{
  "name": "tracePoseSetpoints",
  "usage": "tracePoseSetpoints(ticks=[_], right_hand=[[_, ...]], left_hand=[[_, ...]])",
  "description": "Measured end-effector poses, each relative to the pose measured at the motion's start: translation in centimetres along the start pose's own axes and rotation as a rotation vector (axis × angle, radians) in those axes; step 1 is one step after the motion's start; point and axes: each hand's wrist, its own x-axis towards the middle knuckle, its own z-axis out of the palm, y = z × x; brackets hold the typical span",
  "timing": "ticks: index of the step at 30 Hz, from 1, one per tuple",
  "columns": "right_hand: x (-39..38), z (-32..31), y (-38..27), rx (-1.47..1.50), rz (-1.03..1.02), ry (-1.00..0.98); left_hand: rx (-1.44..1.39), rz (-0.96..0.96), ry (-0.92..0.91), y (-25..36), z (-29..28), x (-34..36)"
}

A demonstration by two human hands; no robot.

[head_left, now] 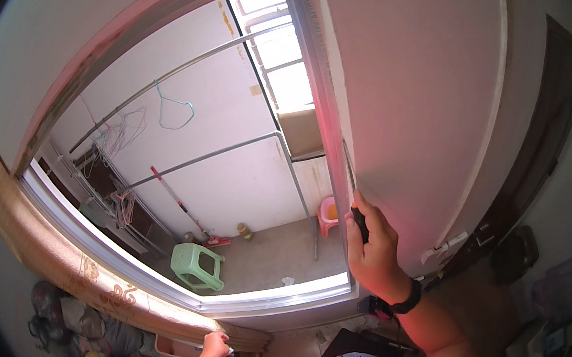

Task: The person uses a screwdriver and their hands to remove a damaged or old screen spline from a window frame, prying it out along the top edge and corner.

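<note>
Fingers (368, 208) of the right hand (378, 253) clamp the handle of a slim tool (359, 223) at the right side of the window frame (271, 297), its shaft pointing up along that side. The left hand (214, 348), farther away, curls below the frame, its grip unclear.

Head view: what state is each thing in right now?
Right hand: closed around the screwdriver-like tool
Screwdriver-like tool: gripped by its handle, shaft extending along the window frame
Left hand: fingers curled by the curtain, grip unclear
Curtain: bunched
Blue clothes hanger: hanging bare from the rail
Red-handled broom or mop: tilted, head down
</note>
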Motion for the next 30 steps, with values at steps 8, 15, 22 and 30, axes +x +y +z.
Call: tracePoseSetpoints(ticks=[8, 15, 22, 30], right_hand=[[2.2, -1.2, -1.0, -0.026, -0.065, -0.039], [0.8, -1.1, -0.8, -0.041, -0.03, -0.054], [2.3, -2.1, -1.2, -0.112, -0.111, -0.053], [1.1, -4.6, -1.9, -0.149, -0.12, -0.089]], left_hand=[[-0.028, -0.172, 0.026, -1.4, -0.9, -0.8], [-0.043, -0.074, 0.01, 1.6, -0.4, 0.8], [-0.027, -0.069, -0.06, -0.4, 3.2, -0.2], [0.009, -0.047, -0.14, 1.2, 2.5, -1.1]])
